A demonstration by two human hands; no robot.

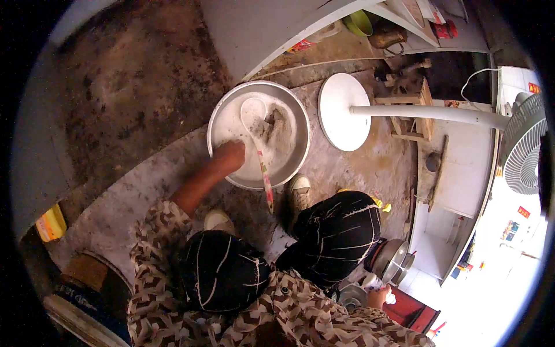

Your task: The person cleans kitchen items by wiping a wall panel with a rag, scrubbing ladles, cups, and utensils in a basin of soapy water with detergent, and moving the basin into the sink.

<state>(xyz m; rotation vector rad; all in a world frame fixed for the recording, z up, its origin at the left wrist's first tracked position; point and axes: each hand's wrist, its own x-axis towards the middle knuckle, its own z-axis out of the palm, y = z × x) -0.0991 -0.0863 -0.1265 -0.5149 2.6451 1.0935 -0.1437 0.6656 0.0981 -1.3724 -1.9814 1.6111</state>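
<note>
A wide metal basin on the floor holds white flour-like powder with a rough, clumped patch. Inside it lies a white ladle-like spoon, its patterned handle resting across the near rim. My left hand is at the basin's left side, over the powder, with its fingers curled closed; whatever they may hold is hidden. Far to the lower right, my right hand is closed around something white and small, beside a metal bowl. What it grips is too small to name.
A white fan base stands just right of the basin, its pole running to the fan head. Beyond it is a wooden stool. Metal pots and a red box-like thing are at lower right. My knees flank the near side.
</note>
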